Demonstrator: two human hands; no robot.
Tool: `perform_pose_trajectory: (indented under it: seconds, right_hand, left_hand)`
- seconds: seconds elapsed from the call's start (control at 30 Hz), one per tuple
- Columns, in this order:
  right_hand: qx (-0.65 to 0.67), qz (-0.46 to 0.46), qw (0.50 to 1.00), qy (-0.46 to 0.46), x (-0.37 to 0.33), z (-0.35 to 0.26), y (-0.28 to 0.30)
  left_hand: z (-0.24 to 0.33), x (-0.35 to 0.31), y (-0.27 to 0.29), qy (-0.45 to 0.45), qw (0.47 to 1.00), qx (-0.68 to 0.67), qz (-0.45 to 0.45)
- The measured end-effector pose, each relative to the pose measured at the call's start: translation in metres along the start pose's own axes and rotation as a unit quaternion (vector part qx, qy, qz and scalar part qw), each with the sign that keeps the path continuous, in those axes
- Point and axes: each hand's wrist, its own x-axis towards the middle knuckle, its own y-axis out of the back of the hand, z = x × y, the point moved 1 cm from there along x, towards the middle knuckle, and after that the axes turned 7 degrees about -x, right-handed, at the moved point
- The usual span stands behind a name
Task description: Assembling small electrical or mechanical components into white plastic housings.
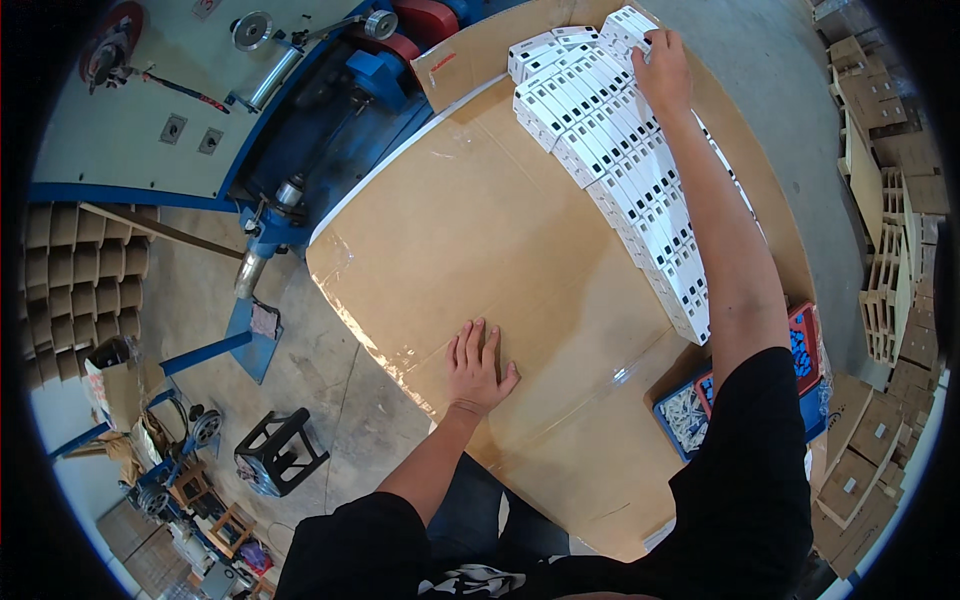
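Near the person's right elbow sit a blue tray (657,409) and a red tray (809,322), partly hidden by the sleeve; the forearm crosses in front of the white boxes (615,160), rowed along the far right side. The right hand (664,75) bends its fingers over their far end; whether it grips one I can't tell. The left hand (476,372) lies spread and empty on the cardboard (450,240). A black stool (280,455) stands on the concrete floor (350,480), beyond it a blue machine (385,80).
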Motion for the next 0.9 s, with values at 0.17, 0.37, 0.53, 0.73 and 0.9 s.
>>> perform_pose_trajectory:
  seconds: [0.17, 0.37, 0.53, 0.73, 0.9]
  right_hand:
    - [-0.031, -0.003, 0.999, 0.009, 0.001, -0.007, -0.001]
    - [-0.060, 0.010, 0.998, 0.011, -0.005, -0.011, 0.002]
    - [-0.048, 0.054, 0.997, 0.008, -0.027, -0.010, 0.025]
    - [0.132, -0.039, 0.985, -0.107, -0.174, -0.067, 0.092]
    - [0.281, -0.135, 0.920, -0.237, -0.347, -0.110, 0.154]
  left_hand:
    - [-0.003, -0.001, -0.003, 0.008, 1.000, 0.011, -0.005]
    - [0.001, -0.001, -0.002, 0.009, 1.000, 0.008, -0.012]
    - [0.007, 0.003, -0.004, -0.004, 1.000, 0.006, -0.007]
    - [0.008, 0.000, 0.007, 0.001, 1.000, 0.022, -0.007]
    - [0.009, -0.006, 0.006, -0.034, 0.999, 0.005, 0.037]
